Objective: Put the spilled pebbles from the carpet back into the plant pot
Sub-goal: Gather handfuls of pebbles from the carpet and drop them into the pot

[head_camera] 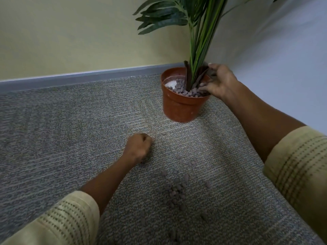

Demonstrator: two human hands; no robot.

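The left hand [139,147] is curled into a fist on the carpet [62,124], in front of the pot [180,106]; whether it holds anything cannot be told. Loose pebbles [177,191] lie scattered nearer the person than the pot. The right hand [219,82] rests over the pot's right rim, fingers spread loosely among the stems [196,68].

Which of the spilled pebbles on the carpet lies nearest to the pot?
The lone pebble just right of the closed left hand. It lies apart, close below the pot; the other spilled pebbles sit farther down the carpet.
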